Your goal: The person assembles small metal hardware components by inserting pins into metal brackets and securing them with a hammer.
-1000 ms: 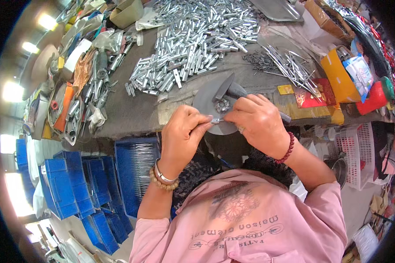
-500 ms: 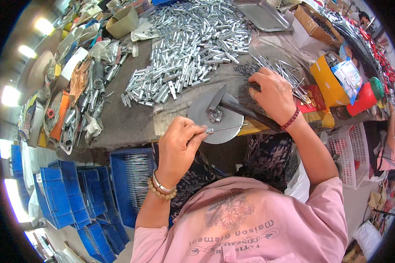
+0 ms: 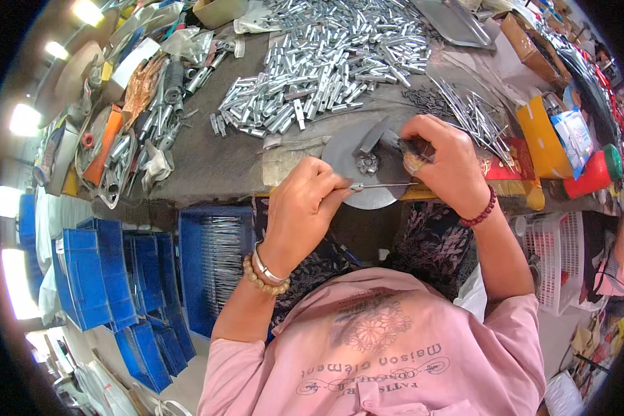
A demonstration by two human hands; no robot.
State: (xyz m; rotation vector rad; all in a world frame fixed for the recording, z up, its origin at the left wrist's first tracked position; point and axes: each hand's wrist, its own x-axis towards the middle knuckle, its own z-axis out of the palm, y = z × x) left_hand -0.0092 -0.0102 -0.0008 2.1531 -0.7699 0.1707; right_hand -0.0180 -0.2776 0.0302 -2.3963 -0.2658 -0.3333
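Note:
My left hand (image 3: 304, 202) pinches a thin metal rod (image 3: 388, 185) at a small silver fitting on its end. The rod points right, over the near part of a round grey metal disc (image 3: 340, 154). My right hand (image 3: 452, 165) is closed around the dark handle of a hammer (image 3: 373, 134), whose head is over the disc; whether it touches is unclear. A small shiny metal lump (image 3: 367, 163) sits mid-disc beside the hammer head. Small dark pins (image 3: 426, 102) lie beyond my right hand, next to a bundle of thin metal rods (image 3: 475, 121).
Silver metal sleeves (image 3: 333, 62) lie heaped on the bench's far side. Tools (image 3: 163, 104) crowd the left. At right are a yellow box (image 3: 542, 139) and a red-and-green container (image 3: 593, 175). Blue bins (image 3: 93, 277) and a rod-filled blue crate (image 3: 191, 270) stand below the bench.
My right hand has come back from the dark pins and closed on the hammer's handle; the hammer head has turned slightly. My left hand still holds the rod over the disc. The view has shifted.

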